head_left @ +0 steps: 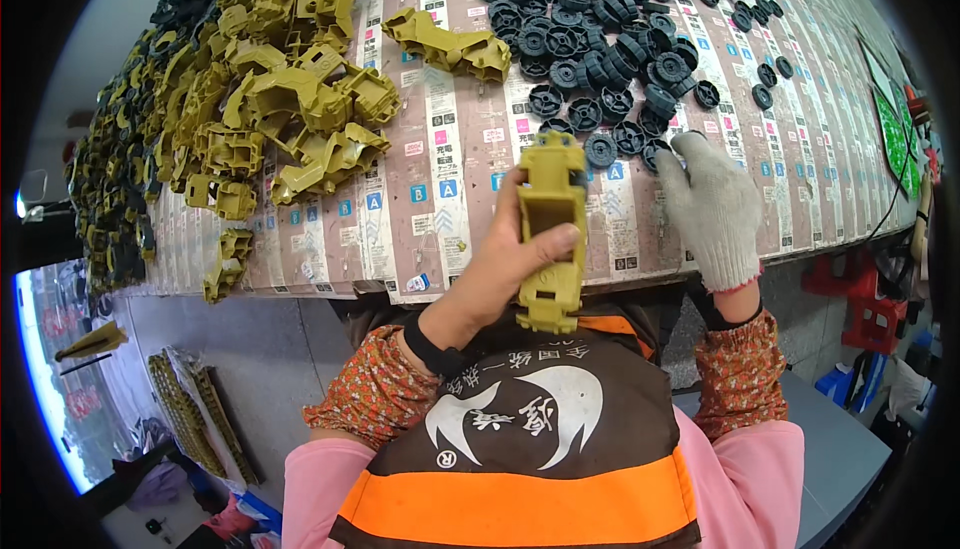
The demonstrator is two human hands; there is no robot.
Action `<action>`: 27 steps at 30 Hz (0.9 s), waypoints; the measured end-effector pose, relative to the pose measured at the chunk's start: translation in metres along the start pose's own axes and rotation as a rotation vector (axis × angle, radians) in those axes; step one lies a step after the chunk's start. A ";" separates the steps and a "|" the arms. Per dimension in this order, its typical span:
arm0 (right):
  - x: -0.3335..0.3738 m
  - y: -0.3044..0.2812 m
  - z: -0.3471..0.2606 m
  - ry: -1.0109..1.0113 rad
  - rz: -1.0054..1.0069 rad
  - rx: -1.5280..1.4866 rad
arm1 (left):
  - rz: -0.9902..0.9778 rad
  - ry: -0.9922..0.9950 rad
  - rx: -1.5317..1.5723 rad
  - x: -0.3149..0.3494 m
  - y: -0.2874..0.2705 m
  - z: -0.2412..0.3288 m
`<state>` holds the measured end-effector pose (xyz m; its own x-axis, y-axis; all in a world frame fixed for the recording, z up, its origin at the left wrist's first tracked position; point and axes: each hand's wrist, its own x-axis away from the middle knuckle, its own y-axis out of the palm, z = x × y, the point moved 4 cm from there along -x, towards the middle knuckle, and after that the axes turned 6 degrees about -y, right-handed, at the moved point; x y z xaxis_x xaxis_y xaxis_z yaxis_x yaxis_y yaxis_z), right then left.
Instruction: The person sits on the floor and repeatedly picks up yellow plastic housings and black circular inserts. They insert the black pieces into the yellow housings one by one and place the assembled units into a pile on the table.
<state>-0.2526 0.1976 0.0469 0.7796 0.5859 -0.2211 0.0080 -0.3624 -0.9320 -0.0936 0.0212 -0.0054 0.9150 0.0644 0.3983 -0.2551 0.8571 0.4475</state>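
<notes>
My bare left hand [525,261] is wrapped round an olive-yellow plastic toy vehicle body [553,284], thumb across its front. The body stands lengthwise above the table's near edge, its hollow middle facing me. A dark part shows near its top end. My right hand [712,214], in a pale knitted glove, reaches to the near side of a pile of black toy wheels [580,39]. Its fingers are bent, with the tips at a black toy wheel [653,156] that the glove partly covers. Another wheel [600,150] lies just right of the vehicle body.
Many more yellow vehicle bodies [300,99] are heaped at the left, beside dark parts [105,184]. One body [447,46] lies apart near the wheels. Several loose wheels [762,97] are scattered to the right. A printed sheet covers the table [440,164]. Red stools [865,309] stand beyond its right end.
</notes>
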 end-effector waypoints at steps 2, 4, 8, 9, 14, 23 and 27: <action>-0.001 0.008 0.003 -0.055 -0.006 0.045 | 0.056 -0.014 0.113 0.001 -0.010 0.003; -0.001 0.015 0.004 -0.090 0.037 -0.005 | 0.101 -0.023 0.197 0.003 -0.015 0.007; -0.002 0.016 0.001 -0.056 -0.006 -0.143 | 0.202 0.098 0.287 0.002 -0.018 0.011; 0.003 0.019 0.000 -0.039 -0.021 -0.183 | 0.228 0.114 0.295 0.001 -0.018 0.011; 0.033 0.017 -0.044 0.207 -0.215 -0.933 | 0.232 0.136 0.313 -0.001 -0.020 0.008; 0.066 0.023 -0.081 -0.046 -0.198 -0.903 | 0.312 0.282 0.236 0.001 -0.012 0.009; 0.074 0.022 -0.087 0.000 -0.223 -0.937 | 0.351 0.329 0.219 0.004 -0.015 0.009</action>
<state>-0.1409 0.1701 0.0353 0.7001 0.7109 -0.0667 0.6526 -0.6749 -0.3444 -0.0890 0.0041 -0.0027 0.8034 0.5155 0.2980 -0.5911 0.6303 0.5034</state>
